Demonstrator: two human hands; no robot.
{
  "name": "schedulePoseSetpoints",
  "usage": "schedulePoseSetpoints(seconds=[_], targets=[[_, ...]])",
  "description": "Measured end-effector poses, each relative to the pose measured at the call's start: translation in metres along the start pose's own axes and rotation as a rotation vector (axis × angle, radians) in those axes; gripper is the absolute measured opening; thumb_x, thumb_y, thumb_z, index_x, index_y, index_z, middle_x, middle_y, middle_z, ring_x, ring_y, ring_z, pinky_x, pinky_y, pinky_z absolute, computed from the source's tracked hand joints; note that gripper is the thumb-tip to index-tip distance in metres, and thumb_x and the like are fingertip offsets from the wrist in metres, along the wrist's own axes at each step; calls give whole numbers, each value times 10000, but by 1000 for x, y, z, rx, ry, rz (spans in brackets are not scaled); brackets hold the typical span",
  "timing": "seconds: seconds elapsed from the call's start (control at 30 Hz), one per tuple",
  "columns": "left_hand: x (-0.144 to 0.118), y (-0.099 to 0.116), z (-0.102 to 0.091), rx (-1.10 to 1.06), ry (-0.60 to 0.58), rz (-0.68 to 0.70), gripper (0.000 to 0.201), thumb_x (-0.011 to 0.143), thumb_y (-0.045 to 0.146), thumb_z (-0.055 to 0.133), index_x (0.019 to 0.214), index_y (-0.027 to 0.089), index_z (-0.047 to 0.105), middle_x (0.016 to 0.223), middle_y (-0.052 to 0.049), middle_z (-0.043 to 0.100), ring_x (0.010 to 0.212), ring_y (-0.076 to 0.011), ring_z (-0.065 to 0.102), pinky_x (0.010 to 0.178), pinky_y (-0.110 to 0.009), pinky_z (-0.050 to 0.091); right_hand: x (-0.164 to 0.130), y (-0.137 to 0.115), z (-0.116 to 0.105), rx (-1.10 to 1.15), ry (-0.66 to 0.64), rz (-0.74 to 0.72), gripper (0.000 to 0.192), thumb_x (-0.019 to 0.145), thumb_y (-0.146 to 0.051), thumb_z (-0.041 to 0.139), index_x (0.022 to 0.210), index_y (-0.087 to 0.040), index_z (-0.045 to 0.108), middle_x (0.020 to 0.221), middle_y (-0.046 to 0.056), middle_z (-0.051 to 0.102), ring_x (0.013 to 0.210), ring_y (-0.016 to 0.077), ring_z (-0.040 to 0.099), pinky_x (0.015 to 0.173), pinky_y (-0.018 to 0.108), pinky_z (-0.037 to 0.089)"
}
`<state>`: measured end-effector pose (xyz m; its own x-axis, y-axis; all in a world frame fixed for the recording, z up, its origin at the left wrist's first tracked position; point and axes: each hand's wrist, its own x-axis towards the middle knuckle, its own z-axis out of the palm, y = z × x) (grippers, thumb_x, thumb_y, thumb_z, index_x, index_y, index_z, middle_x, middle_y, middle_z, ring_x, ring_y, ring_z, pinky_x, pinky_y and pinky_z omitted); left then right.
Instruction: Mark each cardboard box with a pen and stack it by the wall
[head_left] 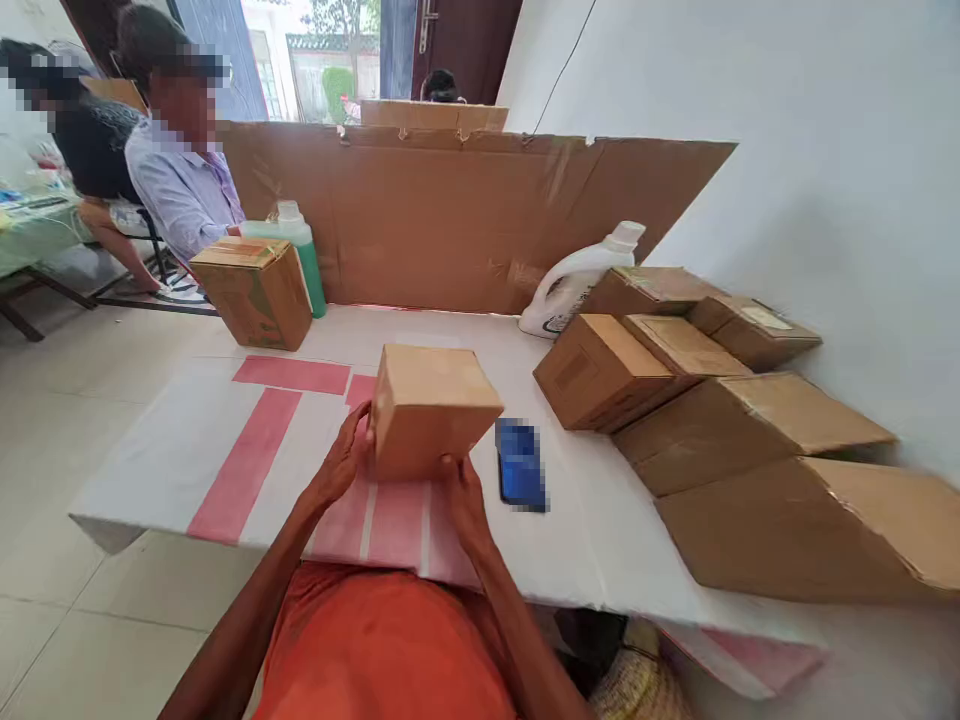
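Both left hand [345,460] and right hand [465,500], half-curled, clasp a box [435,420]; a white jug [600,260] bears blurred print.

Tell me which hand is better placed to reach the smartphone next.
Likely your right hand: it's on the near face of the held cardboard box, close to the smartphone; your left hand, at the box's left side, is farther away.

We look from the wearer's head, forward and down across the table [577,560], with the shirt [382,645] close below us, the box [435,430] near mid-view, the panel [427,220] facing us behind the table and the doorway [315,60] well beyond.
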<state>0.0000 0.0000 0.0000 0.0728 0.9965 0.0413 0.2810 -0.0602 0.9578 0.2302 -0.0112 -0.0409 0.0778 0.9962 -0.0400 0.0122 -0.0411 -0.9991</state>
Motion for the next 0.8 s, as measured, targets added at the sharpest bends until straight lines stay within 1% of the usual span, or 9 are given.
schedulePoseSetpoints(seconds=[0.13,0.2,0.27,0.47,0.6,0.63,0.7,0.73,0.8], targets=[[-13,1,18,-6,168,101,629,941,594,682,1424,252,468,1522,-136,543,1476,-314,512,1277,-585,360,27,-18,-21,104,-167,-52,709,953,-784,561,1404,-250,678,1489,98,679,1440,319,567,1224,474,443],[-20,2,23,-59,201,85,546,924,564,723,1310,243,509,1375,-119,618,1319,-287,633,1173,-546,492,36,-23,-25,125,-206,-58,696,952,-795,553,1368,-256,699,1454,96,700,1394,315,602,1188,473,477],[-28,4,24,-95,206,64,522,922,543,737,1286,239,518,1302,-112,645,1196,-260,688,1058,-490,576,40,-26,-26,113,-211,-54,693,941,-817,546,1311,-259,726,1371,97,742,1318,316,639,1126,477,518],[-43,19,17,-89,285,41,693,923,567,730,1494,260,486,1280,-109,660,1075,-214,698,944,-394,606,41,-36,-12,88,-265,6,706,905,-855,549,1094,-213,773,1165,93,798,1092,302,686,972,432,558],[-46,29,12,-82,345,-26,888,932,631,697,1656,294,310,1248,-101,659,949,-189,707,817,-341,614,44,-44,-1,33,-300,40,736,928,-852,502,1111,-190,767,1123,102,794,1034,304,694,926,433,559],[-46,29,10,-67,363,-42,895,949,655,659,1678,306,274,1287,-114,652,963,-196,712,811,-346,615,44,-46,1,1,-305,41,734,928,-845,515,1159,-194,762,1167,109,785,1074,309,691,955,441,553],[-45,28,6,-5,390,-54,834,986,700,564,1680,316,306,1417,-149,619,1096,-235,705,893,-395,614,44,-48,1,-33,-305,59,738,921,-823,562,1321,-223,717,1352,122,728,1234,320,653,1046,458,526],[-44,26,4,33,395,-48,794,999,720,517,1661,309,364,1485,-160,592,1211,-262,674,986,-437,593,43,-49,1,-18,-312,80,754,921,-812,577,1416,-251,667,1464,121,670,1322,322,616,1079,464,516],[-41,20,-1,95,401,-22,758,1010,758,436,1600,285,487,1584,-158,544,1424,-300,551,1187,-518,467,40,-48,-1,68,-354,119,786,934,-785,585,1557,-307,543,1633,101,529,1431,318,551,1087,470,527]])
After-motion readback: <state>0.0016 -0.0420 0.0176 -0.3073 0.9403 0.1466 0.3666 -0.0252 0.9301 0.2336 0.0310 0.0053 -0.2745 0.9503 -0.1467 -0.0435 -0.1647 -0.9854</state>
